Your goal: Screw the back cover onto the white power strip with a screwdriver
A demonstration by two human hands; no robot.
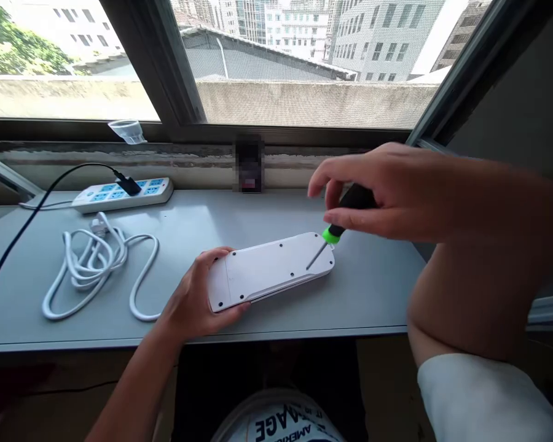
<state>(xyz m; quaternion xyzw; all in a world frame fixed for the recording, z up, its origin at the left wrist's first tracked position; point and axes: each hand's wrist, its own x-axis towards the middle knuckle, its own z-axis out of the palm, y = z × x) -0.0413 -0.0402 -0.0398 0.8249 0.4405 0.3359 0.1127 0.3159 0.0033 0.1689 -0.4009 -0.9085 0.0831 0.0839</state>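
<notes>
Screwdriver (345, 212): which hand has it?

The right hand (399, 196). It is curled firmly around the black handle and holds it up off the shelf. A green collar sits just below the fingers, and a thin metal shaft slants down toward the near side. A white sleeve (483, 393) shows at the near right, on that arm.

Where does the tip end?

Over the right end of a white power strip (271, 270), near a small dark screw hole (291, 274). I cannot tell whether it touches.

And the strip itself?

It lies upside down with its plain back facing up, in the middle of a grey shelf (373, 294) below a window (304, 73). The left hand (196, 294) is closed around its left end, with fingers over the far edge and the thumb along the near edge.

What else is on the shelf?

To the left, a white cord (92, 261) lies in loose loops. Farther back, a second power strip (96, 199) with blue switches has a black plug (128, 184) in it, and a black cable (37, 213) runs off toward the near left.
</notes>
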